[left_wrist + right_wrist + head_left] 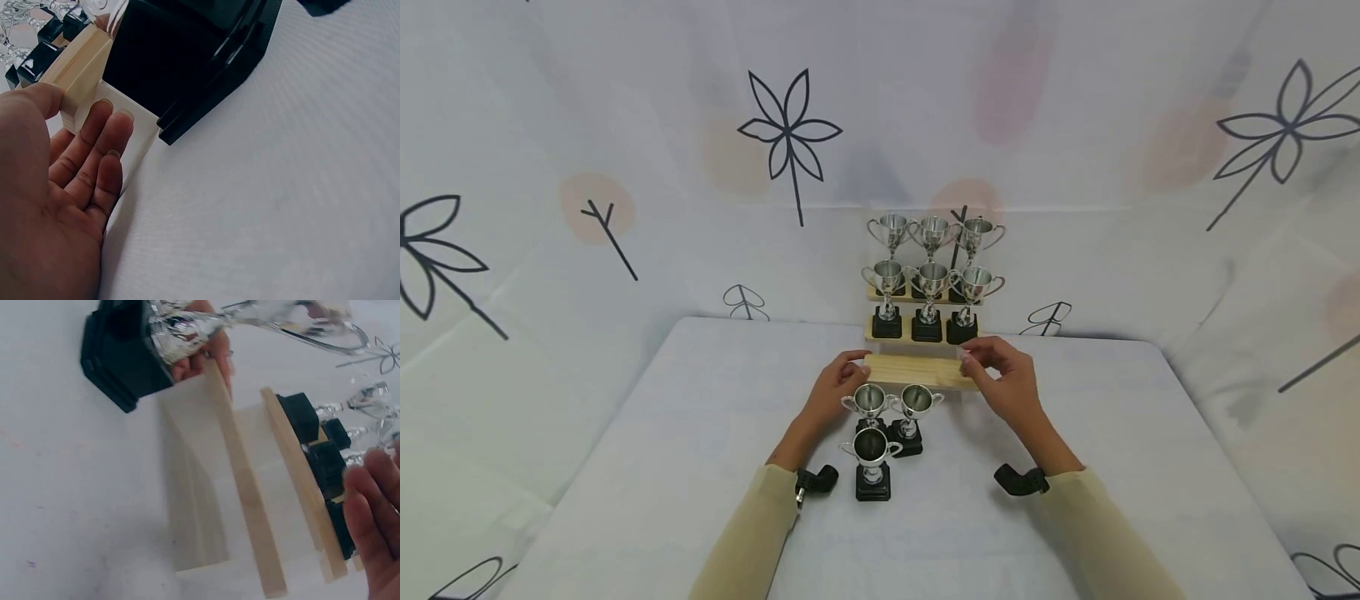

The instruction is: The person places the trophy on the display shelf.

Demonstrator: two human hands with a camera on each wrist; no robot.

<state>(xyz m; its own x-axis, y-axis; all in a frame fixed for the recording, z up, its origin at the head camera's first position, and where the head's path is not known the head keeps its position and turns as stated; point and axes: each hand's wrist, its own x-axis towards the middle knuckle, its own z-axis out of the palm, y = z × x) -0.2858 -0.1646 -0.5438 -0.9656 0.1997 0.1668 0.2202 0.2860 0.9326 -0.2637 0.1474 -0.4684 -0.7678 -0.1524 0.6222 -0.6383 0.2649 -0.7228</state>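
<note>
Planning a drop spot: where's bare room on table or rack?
Free: table left of the left sleeve, right of the right sleeve, between the loose trophies and right wristband; front step, between left hand and right hand. Crowded: both upper steps, three trophies each, and before the front step's left half.

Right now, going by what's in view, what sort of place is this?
Probably a small staged filming or work corner: a white-covered table stands before what looks like a cloth backdrop printed with line-drawn flowers, and six silver trophies stand on a wooden-shelved rack.
</note>
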